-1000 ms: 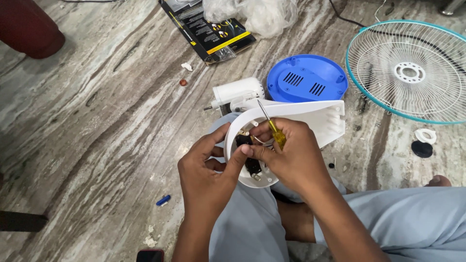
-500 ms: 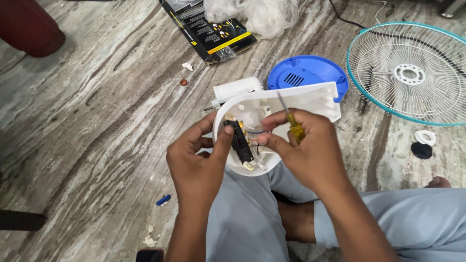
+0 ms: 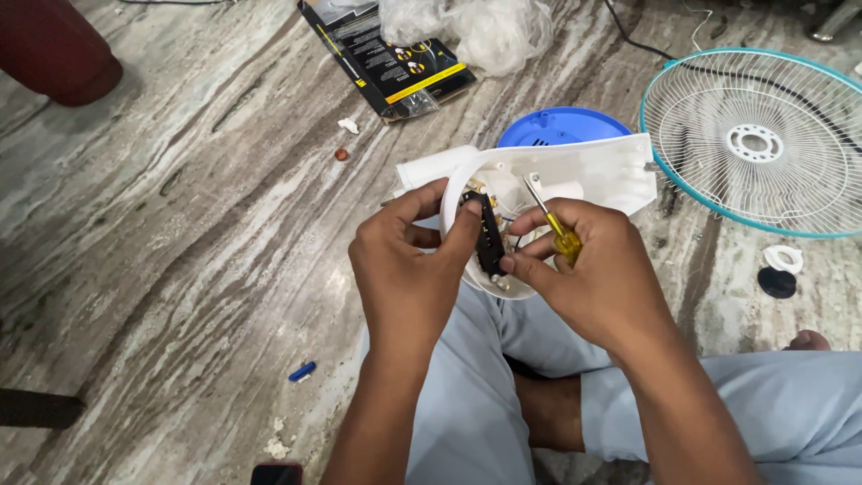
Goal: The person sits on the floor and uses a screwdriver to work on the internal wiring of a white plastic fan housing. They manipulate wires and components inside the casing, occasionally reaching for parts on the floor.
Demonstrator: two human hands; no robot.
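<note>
Pinching black switch block (image 3: 490, 241) between fingers (image 3: 467, 224)

The person's body shows from above as two bare forearms, two hands and the lap. The left hand (image 3: 409, 269) and the right hand (image 3: 597, 278) wear no gloves, rings or watch, and no sleeves reach the wrists or forearms (any sleeve ends above the picture's lower edge). The legs are clothed in pale blue-grey trousers (image 3: 790, 404) of smooth, plain cloth, creased in soft folds at the knees. A bare toe (image 3: 808, 340) peeks out beside the right trouser leg.
</note>
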